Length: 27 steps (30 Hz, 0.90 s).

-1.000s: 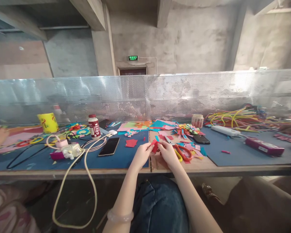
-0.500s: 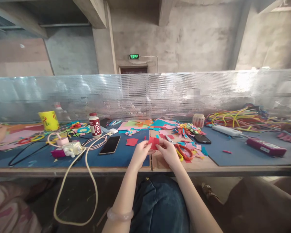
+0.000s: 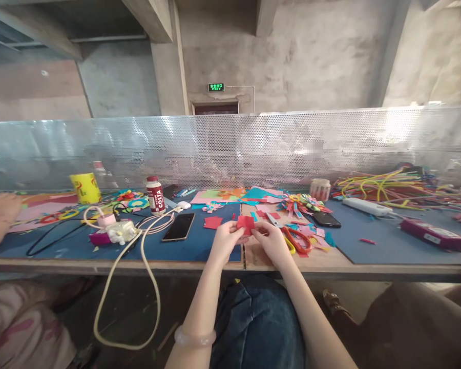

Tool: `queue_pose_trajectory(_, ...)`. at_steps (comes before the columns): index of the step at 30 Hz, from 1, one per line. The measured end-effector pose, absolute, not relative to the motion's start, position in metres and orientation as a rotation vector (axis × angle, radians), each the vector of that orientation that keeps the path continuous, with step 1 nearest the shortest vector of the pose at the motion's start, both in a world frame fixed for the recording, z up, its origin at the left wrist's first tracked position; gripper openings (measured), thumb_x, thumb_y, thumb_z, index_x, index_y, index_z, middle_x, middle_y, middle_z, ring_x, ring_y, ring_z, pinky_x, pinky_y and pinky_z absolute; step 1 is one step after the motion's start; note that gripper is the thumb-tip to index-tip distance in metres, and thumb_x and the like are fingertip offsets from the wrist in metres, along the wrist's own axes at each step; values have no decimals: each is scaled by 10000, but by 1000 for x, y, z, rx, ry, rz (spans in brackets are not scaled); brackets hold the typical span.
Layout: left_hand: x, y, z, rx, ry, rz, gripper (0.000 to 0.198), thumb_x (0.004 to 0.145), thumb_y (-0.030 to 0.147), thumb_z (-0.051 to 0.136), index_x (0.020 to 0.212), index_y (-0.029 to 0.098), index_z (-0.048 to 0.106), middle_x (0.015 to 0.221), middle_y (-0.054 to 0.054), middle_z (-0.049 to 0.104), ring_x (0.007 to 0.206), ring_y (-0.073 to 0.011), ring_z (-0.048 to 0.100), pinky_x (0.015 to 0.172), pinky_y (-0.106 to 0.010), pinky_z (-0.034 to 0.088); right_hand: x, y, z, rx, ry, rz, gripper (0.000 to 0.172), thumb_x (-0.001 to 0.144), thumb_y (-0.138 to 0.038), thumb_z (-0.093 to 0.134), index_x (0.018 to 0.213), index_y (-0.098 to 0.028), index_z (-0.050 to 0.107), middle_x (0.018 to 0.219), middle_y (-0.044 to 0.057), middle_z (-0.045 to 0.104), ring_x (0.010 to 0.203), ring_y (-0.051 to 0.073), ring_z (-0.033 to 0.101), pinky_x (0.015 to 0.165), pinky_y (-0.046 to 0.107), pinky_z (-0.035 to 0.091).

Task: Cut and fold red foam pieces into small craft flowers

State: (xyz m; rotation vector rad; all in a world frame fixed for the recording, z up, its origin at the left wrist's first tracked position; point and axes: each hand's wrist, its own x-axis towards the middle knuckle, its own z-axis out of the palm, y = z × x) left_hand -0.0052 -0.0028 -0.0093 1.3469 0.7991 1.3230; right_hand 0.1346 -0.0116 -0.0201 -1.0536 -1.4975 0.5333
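Observation:
Between my two hands, a small red piece of paper is held up above the table's front part. My left hand pinches its left side between thumb and fingers. At the right side, my right hand has thumb and fingertips closed on the paper's edge. Another piece of red paper lies on the blue mat just left of my hands. Close by my right hand rest scissors with orange-red and yellow handles, among scattered paper scraps.
Left of me are a phone, a looping cable, a bottle and a yellow cup. Paper flowers, a dark phone, a power strip and a purple box lie right. Another person's arm rests far left.
The view has shifted slightly, so everything appears a little further right. Both hands still hold the red paper, with small finger movements around it.

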Motion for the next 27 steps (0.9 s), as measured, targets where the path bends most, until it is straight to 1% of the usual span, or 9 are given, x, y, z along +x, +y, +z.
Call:
queue_pose_trajectory(4,-5,-1,-11,1304,809,1351,134,704,215,623,806,128,616,841,-97,691,715,-217,667,696,-357,539,133,-13,-19,-1054,-1537,481,199,718,-252,534,843,-172,667,830,52,660,706,170,587,660,288,464)
queue_pose_trajectory(9,-6,2,-11,1233,800,1383,148,715,229,615,827,133,626,855,-99,694,737,-220,668,708,-355,536,130,-16,-18,-1036,-1591,404,223,756,-243,510,877,-188,689,903,61,652,742,165,594,651,274,466)
queue_pose_trajectory(13,-6,3,-11,1182,782,1406,142,711,226,622,816,130,621,807,-87,694,716,-207,666,709,-346,537,128,-20,-17,-1039,-1666,356,265,788,-267,491,948,-183,685,930,72,632,704,152,586,619,263,465)
queue_pose_trajectory(16,-6,1,-9,1161,746,1406,171,727,289,617,788,129,617,775,-79,690,702,-198,663,714,-342,536,126,-22,-15,-1048,-1687,313,283,812,-282,470,956,-179,690,922,82,621,729,162,589,637,265,472)
queue_pose_trajectory(19,-6,-2,-6,1166,722,1386,288,746,406,586,782,122,616,776,-73,682,709,-191,658,733,-352,533,125,-23,-15,-1045,-1698,238,287,820,-289,462,952,-187,696,901,87,616,778,182,588,669,278,476)
queue_pose_trajectory(21,-5,-3,-5,1193,724,1377,319,734,433,593,782,119,613,792,-70,675,721,-187,655,745,-357,531,125,-23,-15,-1041,-1712,190,283,814,-292,469,937,-186,701,895,94,612,803,196,583,679,290,479)
queue_pose_trajectory(24,-5,-2,-6,1223,737,1380,265,698,365,651,782,117,610,788,-68,666,728,-182,653,751,-355,529,125,-24,-14,-1030,-1712,185,269,807,-296,476,901,-191,705,893,94,609,810,200,584,674,291,481)
queue_pose_trajectory(27,-5,-1,-7,1237,738,1370,215,698,303,652,797,114,622,803,-76,666,736,-184,652,741,-352,533,128,-24,-14,-1024,-1652,292,262,806,-318,475,857,-189,697,891,84,619,750,181,591,628,270,476)
